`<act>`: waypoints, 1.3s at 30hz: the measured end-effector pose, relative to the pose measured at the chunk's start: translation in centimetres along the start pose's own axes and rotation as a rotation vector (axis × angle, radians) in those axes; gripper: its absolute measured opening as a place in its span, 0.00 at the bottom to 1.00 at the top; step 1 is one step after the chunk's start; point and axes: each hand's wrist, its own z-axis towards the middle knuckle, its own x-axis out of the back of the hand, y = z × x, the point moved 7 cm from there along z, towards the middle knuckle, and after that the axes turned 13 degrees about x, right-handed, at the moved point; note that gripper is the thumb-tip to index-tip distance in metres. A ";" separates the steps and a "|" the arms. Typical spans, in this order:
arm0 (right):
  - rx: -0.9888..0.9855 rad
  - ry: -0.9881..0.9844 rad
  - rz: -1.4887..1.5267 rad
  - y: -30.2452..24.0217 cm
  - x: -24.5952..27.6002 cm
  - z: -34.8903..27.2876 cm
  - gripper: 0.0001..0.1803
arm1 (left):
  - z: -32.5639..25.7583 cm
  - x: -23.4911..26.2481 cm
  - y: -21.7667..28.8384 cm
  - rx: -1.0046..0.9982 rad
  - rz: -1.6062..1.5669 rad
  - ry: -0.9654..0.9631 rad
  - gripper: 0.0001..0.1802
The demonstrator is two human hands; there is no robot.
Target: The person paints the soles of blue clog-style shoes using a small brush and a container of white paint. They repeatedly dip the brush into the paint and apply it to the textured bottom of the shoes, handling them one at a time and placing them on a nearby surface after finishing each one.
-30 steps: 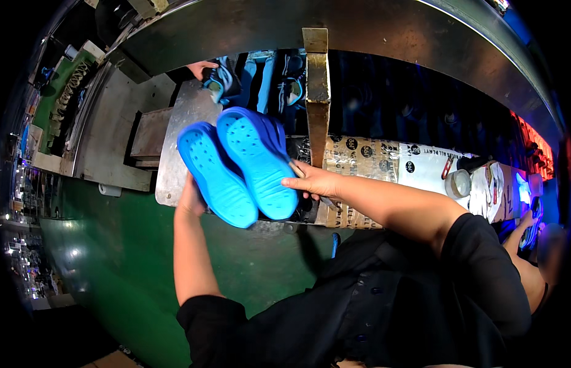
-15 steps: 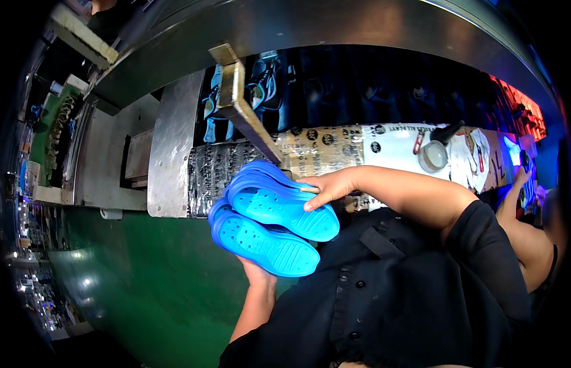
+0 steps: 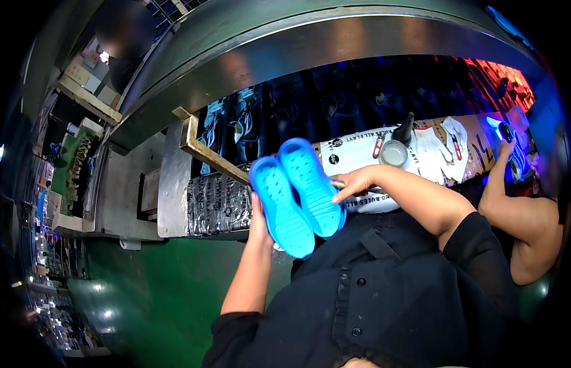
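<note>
Two bright blue shoe soles, dotted with small holes and ribbed toward the near end, are held side by side in front of my body. My left hand (image 3: 259, 222) is closed on the outer edge of the left sole (image 3: 284, 216), its fingers mostly hidden behind. My right hand (image 3: 355, 183) grips the right sole (image 3: 312, 187) at its right edge, thumb toward the sole's face. A slim, light-coloured thing shows by the right fingers, too small to name. Whether more soles lie beneath the two cannot be seen.
Beyond the soles runs a wrapped ledge (image 3: 218, 205) with a metal bar (image 3: 215, 156) angled over it. On it lie a round container (image 3: 394, 153), white gloves (image 3: 434, 150) and red-handled tools. Dark shoes (image 3: 243, 119) stand behind. Another person's arm (image 3: 499, 172) works at the right.
The soles have swung from slanting across to pointing mostly away from me, and have shifted right. My left hand has come up from beneath to the left side. The view has moved too.
</note>
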 end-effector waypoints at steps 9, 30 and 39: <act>0.067 0.237 -0.039 -0.1 0.5 -2.8 0.69 | 3.0 5.2 0.2 0.139 0.023 0.323 0.49; 0.214 0.281 -0.501 -4.4 2.4 -1.4 0.42 | -0.2 8.1 -0.5 0.004 0.067 0.251 0.46; 0.396 0.715 -0.640 -9.4 2.8 -11.2 0.15 | -8.3 6.6 -8.8 0.443 0.097 0.106 0.42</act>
